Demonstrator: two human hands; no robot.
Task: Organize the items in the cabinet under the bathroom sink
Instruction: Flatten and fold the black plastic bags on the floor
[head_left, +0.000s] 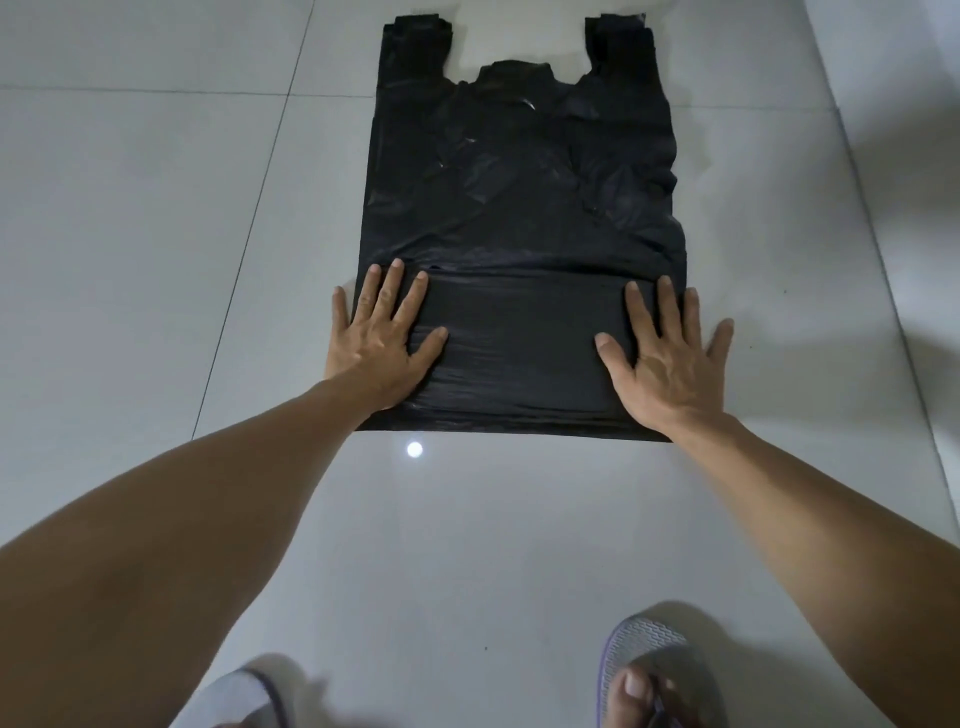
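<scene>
Hands pressed flat: the left hand (383, 339), fingers spread, lay on the folded near end of a black plastic bag (522, 208) on the tiled floor (130, 234); the right hand (665, 353), also spread, pressed its other edge. Handles pointed toward twelve o'clock.

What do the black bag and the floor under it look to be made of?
Black bag: thin plastic film by its look, with fine crinkles, a dull sheen and cut-out handles. Floor: pale glazed tile, probably ceramic or porcelain, with straight grout lines and a mirrored spot of light.
</scene>
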